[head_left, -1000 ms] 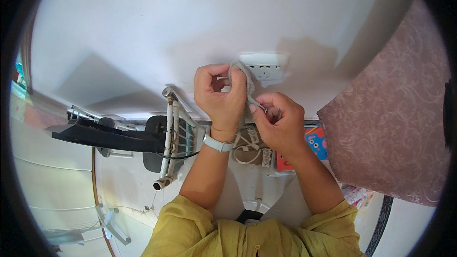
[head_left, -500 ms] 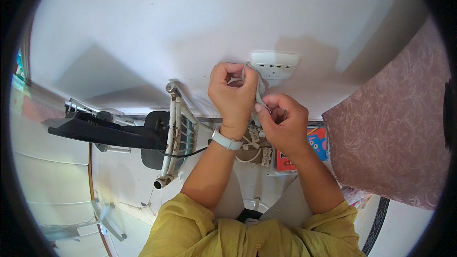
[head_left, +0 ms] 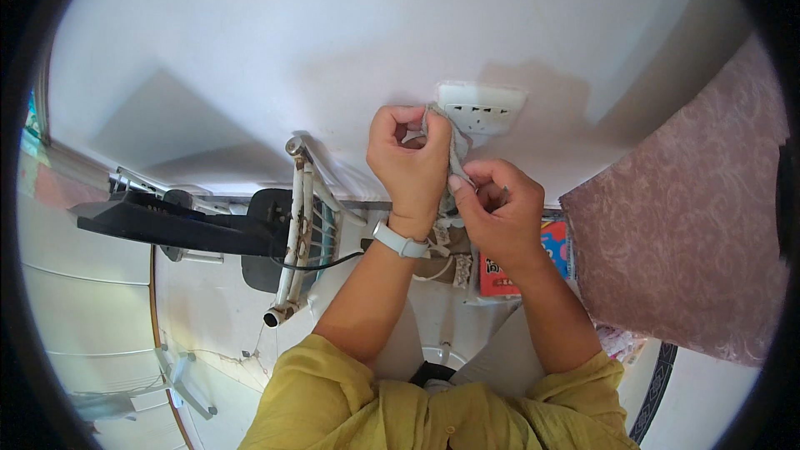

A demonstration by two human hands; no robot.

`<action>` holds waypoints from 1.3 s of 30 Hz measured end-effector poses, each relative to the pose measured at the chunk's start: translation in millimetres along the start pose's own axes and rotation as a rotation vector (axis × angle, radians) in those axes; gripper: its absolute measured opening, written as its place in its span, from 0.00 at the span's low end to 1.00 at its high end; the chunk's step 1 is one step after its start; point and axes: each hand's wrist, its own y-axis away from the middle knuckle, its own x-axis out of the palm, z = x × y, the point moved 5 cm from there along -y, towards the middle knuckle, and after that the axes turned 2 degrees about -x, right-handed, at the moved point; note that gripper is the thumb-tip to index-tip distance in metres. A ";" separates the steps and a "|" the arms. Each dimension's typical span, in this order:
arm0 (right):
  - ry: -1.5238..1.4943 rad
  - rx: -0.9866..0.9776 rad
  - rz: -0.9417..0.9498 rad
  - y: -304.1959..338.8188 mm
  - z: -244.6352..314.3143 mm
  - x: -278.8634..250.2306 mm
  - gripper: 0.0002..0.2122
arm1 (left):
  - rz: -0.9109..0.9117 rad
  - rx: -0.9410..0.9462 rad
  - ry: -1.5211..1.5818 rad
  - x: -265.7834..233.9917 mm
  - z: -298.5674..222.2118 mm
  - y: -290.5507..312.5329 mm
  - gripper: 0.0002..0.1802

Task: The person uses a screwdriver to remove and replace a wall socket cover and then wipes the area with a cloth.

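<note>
A small grey cloth [head_left: 457,147] hangs between my two hands, close to the white wall. My left hand [head_left: 407,150], with a pale watch strap on its wrist, pinches the cloth's upper end between thumb and forefinger. Lower and to the right, my right hand [head_left: 503,207] grips the other end with thumb and curled fingers. Just beyond the cloth, a white wall socket [head_left: 482,107] is set in the wall, its slots uncovered. My fingers hide part of the cloth.
To the left stands a white, rust-marked metal rack [head_left: 297,237] beside a black monitor-like object [head_left: 179,225] with a cable. A patterned pinkish cloth-covered surface [head_left: 679,217] is at the right. Below my hands lie a colourful book [head_left: 498,277] and a brown bag-like item [head_left: 433,268].
Both hands keep their hold on the cloth and have barely shifted. The cloth looks slightly more spread beside the left fingertips. The view has moved slightly.
</note>
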 end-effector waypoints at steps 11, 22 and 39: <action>0.008 0.067 -0.074 2.5 2.3 -5.5 0.05 | 0.064 0.166 -0.006 3.9 -18.1 -8.9 0.05; 0.089 0.130 -0.002 13.7 -10.9 -1.2 0.06 | -0.017 0.036 0.012 -3.9 18.5 11.4 0.04; 0.179 0.210 0.009 17.9 -5.4 -16.0 0.06 | -0.172 -0.321 0.230 4.0 24.5 33.9 0.04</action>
